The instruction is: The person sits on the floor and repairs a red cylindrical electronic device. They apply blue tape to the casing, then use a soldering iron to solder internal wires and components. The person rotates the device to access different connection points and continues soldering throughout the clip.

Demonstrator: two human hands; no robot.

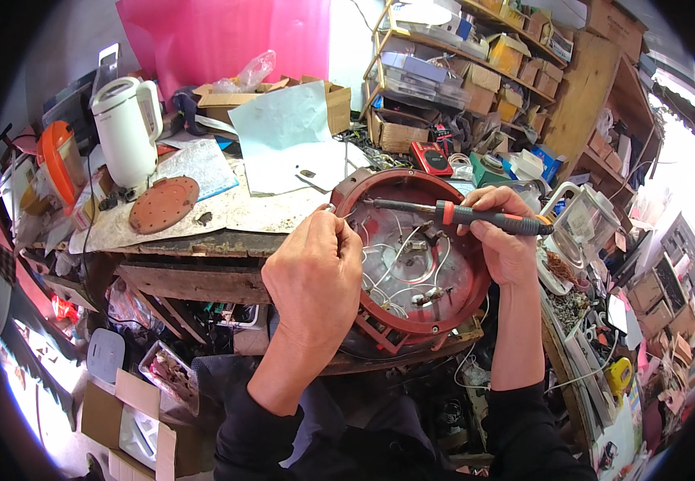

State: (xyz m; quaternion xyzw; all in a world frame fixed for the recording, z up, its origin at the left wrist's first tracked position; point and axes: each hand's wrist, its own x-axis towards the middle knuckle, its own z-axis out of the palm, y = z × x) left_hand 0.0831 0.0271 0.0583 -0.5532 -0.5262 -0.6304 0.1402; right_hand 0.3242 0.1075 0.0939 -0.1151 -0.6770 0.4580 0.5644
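Note:
An open, round red appliance housing [464, 305] with wires and small parts inside sits at the bench edge below my hands. My right hand [504, 244] is closed on a soldering iron [476, 215] with an orange and black handle, its tip pointing left. My left hand [315, 276] is pinched at the housing's left side, beside the iron's tip, around something small and thin that I cannot make out. A round red perforated plate [164, 204] lies on the bench to the left.
A white kettle-like appliance [123, 136] and an orange one [58, 164] stand back left, near white paper [275, 140]. Shelves of boxes [484, 52], a red meter [431, 159] and a clear jug [588, 228] are right. An open carton [99, 417] is low left.

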